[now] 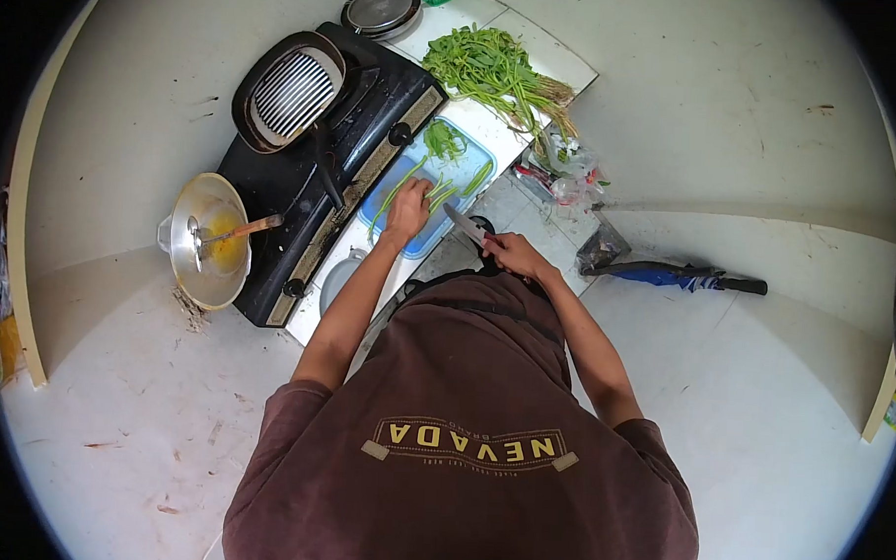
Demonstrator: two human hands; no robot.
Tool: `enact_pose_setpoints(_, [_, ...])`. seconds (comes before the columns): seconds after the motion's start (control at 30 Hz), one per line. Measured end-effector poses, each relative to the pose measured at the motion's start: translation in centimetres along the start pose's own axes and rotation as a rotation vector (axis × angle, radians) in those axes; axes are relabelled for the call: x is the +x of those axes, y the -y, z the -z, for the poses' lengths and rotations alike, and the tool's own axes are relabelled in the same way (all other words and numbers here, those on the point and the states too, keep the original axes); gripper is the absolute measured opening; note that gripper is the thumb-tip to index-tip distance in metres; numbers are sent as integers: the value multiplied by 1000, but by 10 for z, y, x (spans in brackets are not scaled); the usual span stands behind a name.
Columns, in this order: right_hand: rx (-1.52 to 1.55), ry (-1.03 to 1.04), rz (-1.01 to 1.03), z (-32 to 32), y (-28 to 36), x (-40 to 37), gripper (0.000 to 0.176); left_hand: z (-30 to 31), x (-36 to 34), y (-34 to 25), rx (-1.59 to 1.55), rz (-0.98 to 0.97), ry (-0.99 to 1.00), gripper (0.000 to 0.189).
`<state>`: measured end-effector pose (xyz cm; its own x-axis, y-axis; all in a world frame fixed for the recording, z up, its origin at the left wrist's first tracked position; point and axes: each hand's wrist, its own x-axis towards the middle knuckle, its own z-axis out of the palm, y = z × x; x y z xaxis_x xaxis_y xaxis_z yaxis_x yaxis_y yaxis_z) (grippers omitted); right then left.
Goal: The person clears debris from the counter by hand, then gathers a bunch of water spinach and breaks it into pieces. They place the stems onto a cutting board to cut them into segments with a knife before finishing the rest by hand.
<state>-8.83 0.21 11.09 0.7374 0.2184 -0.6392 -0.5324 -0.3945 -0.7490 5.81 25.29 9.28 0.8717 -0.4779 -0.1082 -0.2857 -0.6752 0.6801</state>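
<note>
The person's brown shirt (463, 419) fills the near part of the view, and both bare arms reach forward from it to a blue cutting board (422, 238) on the white tiled bench (478, 118).

The right hand (516, 255) is at the near right corner of the board. It is closed around the handle of a knife (463, 223), whose blade points up and left over the board's edge. The left hand (409, 208) rests on the board with its fingers curled down onto a few green stalks (441, 189). The stalks lie on the board's middle and far end.

Just left of the board's near end, a round metal dish (339, 278) is partly hidden by the left forearm. A black stove (303, 181) runs along the board's left side. A metal wok (207, 244) with yellow liquid sits on the stove's near end, and a wooden-handled ladle (234, 233) rests in it. A ribbed grill pan (292, 92) is on the far end.

Right of the board, crumpled plastic bags (570, 176) lie at the bench edge. A folded blue umbrella (670, 275) lies farther right on the floor.

Beyond the board, a large bundle of leafy greens (495, 69) is spread across the bench. A round lid (381, 9) sits farthest off, beyond the board and to its left.
</note>
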Motion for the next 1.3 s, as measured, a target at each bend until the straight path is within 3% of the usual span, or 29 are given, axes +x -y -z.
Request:
enact_pose_setpoints(0.13, [106,23,-29,-4,3,7,46,-6,-13,3,-53,-54,-134,24])
enact_pose_setpoints(0.57, [208,94,24,7,17,17,43,-15,-26,-26,-145,6,-130,39])
enact_pose_setpoints(0.67, [242,50,55,20,19,15,42,-14,-6,-32,-125,-91,-146,40])
enact_pose_setpoints(0.77, [270,4,50,38,23,13,42,-13,22,-44,-124,-205,-141,41])
enact_pose_setpoints(1.07, [270,5,-65,85,13,17,46,-46,70,-48,133,-130,119,44])
enact_pose_setpoints(1.3, [173,34,-96,123,11,-6,48,-61,61,-47,189,-178,44,41])
